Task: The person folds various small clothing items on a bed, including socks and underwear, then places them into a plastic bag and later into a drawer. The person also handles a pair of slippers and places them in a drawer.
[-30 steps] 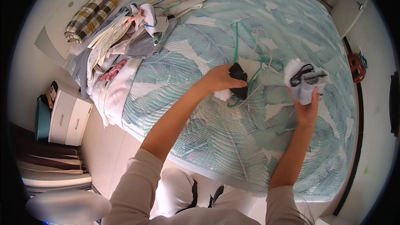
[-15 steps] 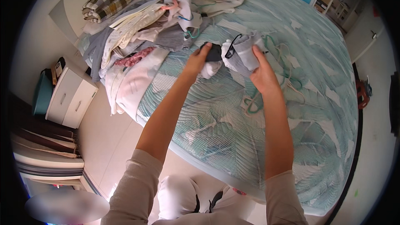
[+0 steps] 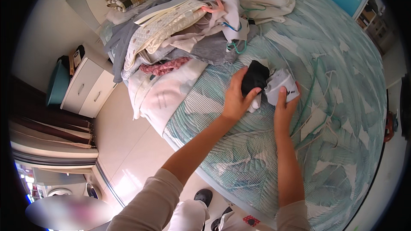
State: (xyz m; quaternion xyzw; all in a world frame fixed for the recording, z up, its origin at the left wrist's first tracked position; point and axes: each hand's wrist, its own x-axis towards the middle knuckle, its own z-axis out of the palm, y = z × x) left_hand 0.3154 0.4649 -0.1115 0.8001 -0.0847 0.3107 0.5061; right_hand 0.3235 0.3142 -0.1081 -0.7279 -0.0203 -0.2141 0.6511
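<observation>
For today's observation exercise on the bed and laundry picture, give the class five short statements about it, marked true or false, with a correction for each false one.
1. The left hand grips a black bundle. True.
2. The right hand holds a red towel. False: it holds a grey bundle.
3. A pile of clothes lies on the bed. True.
4. The bed cover is plain white. False: it has a teal leaf pattern.
5. Both hands rest on the floor. False: they are over the bed.
</observation>
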